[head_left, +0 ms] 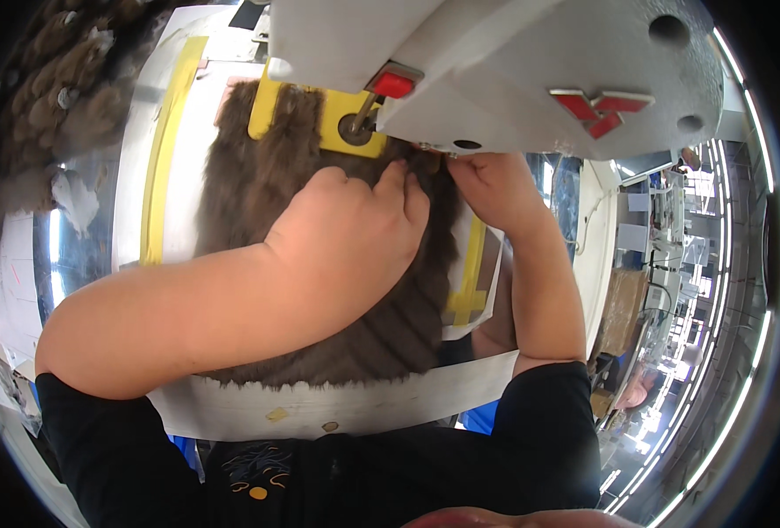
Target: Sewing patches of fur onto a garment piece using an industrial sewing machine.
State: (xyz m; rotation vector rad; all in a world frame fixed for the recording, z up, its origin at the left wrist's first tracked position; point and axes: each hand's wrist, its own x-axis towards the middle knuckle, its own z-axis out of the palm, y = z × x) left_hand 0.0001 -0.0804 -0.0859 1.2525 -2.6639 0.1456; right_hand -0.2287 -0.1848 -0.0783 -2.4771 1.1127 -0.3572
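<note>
A sewing machine's pale grey head point(504, 79), with red parts, overhangs brown fur point(249, 202) spread on a white work surface point(135, 229). Around the needle bar lies a yellow plate point(359, 145). My left hand point(350, 224) is closed on the fur just below that plate, fingers bent and their tips partly buried. My right hand point(495, 189) is to its right, under the machine head at the fur's edge, with curled fingers; their tips and what they grip are hidden.
A pile of brown fur pieces point(47, 106) fills the upper left. Yellow tape strips point(170, 158) run along the work surface, whose white front edge point(319, 414) is near my body. At right are cardboard point(623, 308), cluttered benches and ceiling lights.
</note>
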